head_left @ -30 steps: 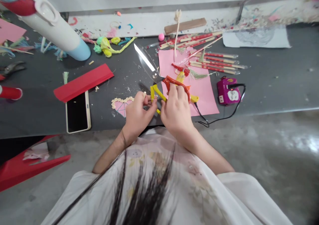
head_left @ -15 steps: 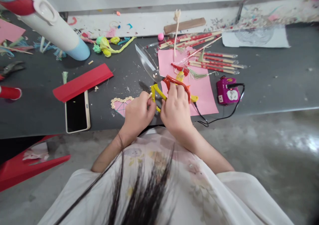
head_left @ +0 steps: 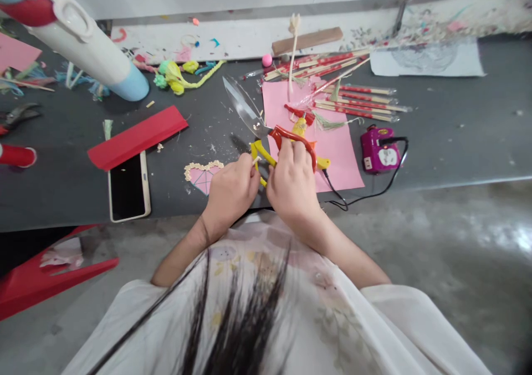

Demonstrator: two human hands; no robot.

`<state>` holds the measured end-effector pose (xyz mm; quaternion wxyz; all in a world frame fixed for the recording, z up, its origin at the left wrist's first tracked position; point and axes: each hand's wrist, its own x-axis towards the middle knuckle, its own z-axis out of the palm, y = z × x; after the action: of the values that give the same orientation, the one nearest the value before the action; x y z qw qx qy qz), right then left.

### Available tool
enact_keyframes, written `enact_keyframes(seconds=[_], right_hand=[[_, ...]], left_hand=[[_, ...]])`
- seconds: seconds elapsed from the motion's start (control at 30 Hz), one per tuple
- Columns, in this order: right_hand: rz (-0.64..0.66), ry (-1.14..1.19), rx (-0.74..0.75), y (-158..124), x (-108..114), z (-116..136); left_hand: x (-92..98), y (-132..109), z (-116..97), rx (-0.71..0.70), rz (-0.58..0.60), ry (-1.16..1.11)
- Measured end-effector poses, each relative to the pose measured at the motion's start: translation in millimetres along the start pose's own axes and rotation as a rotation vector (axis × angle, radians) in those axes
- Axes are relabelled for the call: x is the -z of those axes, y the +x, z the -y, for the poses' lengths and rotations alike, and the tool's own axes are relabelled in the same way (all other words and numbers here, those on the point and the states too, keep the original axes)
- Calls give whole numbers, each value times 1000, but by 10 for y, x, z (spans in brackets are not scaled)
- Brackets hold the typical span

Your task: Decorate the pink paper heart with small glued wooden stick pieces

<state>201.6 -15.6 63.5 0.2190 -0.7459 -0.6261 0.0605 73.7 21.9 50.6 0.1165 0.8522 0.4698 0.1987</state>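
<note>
My left hand [head_left: 233,189] is closed, pinching a small pale stick [head_left: 256,160] between thumb and forefinger. Close on its right, my right hand [head_left: 293,181] is closed round a yellow-handled tool [head_left: 266,152], whose far parts it hides. Under and beyond the right fingers lie scissors with orange handles [head_left: 285,133], blades pointing up and left. A pink paper heart [head_left: 203,180] with drawn lines and pale pieces along its top edge lies left of my left hand. Pink paper [head_left: 341,170] is on the right, with a yellow glue gun [head_left: 322,163] partly over it.
A phone [head_left: 128,189] lies partly under red folded paper [head_left: 137,137]. A large bottle [head_left: 95,54] stands at the back left. Wrapped sticks [head_left: 357,106] are at the back; a purple box [head_left: 379,150] with a black cable sits right. Red thread [head_left: 17,155] is far left.
The pale stick in my left hand has shifted slightly right and tilted. My hands have otherwise barely moved.
</note>
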Motion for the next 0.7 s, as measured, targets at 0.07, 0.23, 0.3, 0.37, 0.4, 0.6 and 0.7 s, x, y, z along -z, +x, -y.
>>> enact_keyframes(seconds=[0.07, 0.23, 0.3, 0.37, 0.4, 0.6, 0.7], right_hand=[[-11, -3, -9, 1, 1, -7], [-28, 15, -5, 8, 5, -30], [-19, 28, -10, 11, 10, -34], [-11, 43, -15, 12, 15, -32], [-11, 50, -14, 11, 16, -29], [-9, 37, -18, 6, 17, -4], [12, 39, -33, 5, 15, 2]], left_hand=[[-4, -2, 5, 28, -14, -24], [-30, -26, 13, 83, -119, -108], [-34, -31, 11, 64, -165, -117], [-36, -30, 7, 43, -177, -110], [-38, -27, 5, 38, -176, -108], [-58, -9, -3, 52, -195, -116], [-59, -8, -10, 44, -205, -129]])
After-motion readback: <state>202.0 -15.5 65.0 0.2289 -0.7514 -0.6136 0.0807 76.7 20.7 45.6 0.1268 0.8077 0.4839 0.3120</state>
